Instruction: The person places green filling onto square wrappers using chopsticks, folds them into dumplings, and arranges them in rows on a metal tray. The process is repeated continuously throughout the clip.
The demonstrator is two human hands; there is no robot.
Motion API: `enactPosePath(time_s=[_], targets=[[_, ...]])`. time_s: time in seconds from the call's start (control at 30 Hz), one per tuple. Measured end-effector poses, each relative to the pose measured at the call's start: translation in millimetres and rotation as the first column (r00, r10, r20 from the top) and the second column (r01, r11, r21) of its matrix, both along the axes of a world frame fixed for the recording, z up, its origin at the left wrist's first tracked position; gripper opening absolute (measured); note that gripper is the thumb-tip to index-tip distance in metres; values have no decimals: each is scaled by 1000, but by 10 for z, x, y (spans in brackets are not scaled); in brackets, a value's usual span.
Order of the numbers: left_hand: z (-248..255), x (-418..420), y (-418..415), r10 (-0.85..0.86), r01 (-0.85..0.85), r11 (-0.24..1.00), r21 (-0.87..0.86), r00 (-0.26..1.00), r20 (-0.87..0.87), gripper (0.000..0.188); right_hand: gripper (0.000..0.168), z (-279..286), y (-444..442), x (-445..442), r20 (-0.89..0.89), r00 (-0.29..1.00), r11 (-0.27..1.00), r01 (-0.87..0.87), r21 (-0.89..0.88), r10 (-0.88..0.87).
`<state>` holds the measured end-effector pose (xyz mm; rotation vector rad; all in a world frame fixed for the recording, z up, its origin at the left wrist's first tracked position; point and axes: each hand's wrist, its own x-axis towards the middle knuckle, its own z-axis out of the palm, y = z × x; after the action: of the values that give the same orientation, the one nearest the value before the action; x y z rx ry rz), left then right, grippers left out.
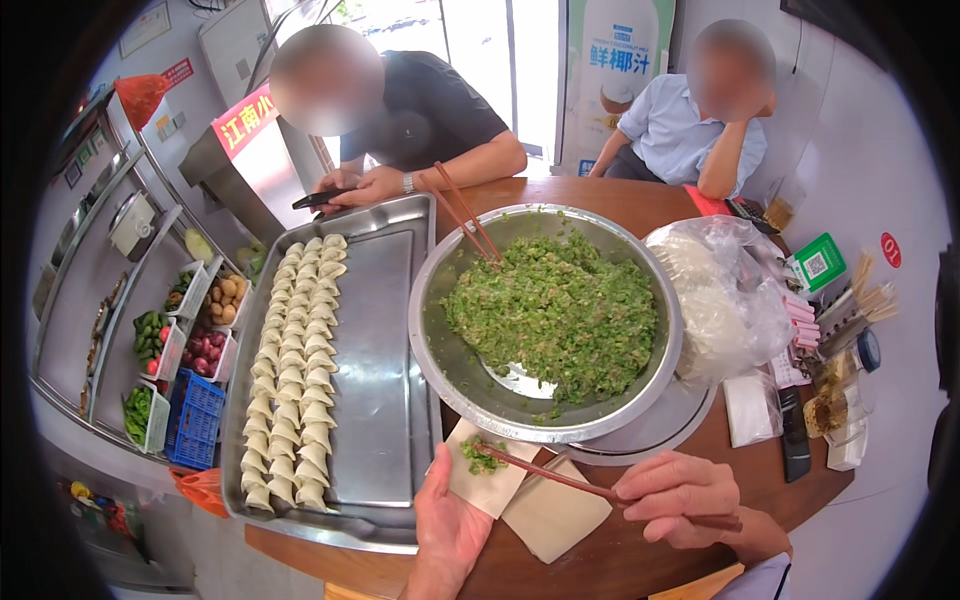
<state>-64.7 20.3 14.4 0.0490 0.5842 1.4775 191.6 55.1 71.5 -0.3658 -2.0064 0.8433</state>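
Note:
A square dough wrapper point(504, 486) lies across the palm and fingers of my left hand point(452, 517), its thumb along one edge. On that wrapper sits a small heap of green filling point(480, 459). My right hand point(679, 495) grips reddish-brown chopsticks point(555, 474), whose tips touch the heap. Beside my left hand a stack of wrappers point(556, 514) rests on the wooden table. Just beyond stands a wide steel bowl point(442, 379) with chopped green filling point(559, 311) inside. To the left, a metal tray point(375, 300) carries three rows of folded wontons point(289, 375).
Another pair of chopsticks point(461, 214) leans in the bowl. At right are a plastic bag point(720, 307), paper napkins point(750, 409), a black cleaver-like dark object point(793, 435) and glass jars point(840, 382). Two people sit across the table point(600, 196); one holds a phone point(319, 198). Vegetable baskets point(159, 420) stand left.

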Motion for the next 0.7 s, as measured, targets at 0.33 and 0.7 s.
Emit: enactPosePath(time_s=[0.33, 0.7], targets=[[-61, -2, 7, 27, -20, 994, -112, 998, 59, 46, 27, -82, -130, 135, -100, 995, 1000, 20, -6, -21], [-197, 22, -28, 5, -6, 999, 32, 1000, 20, 49, 26, -87, -285, 219, -8, 968, 962, 247, -114, -249]])
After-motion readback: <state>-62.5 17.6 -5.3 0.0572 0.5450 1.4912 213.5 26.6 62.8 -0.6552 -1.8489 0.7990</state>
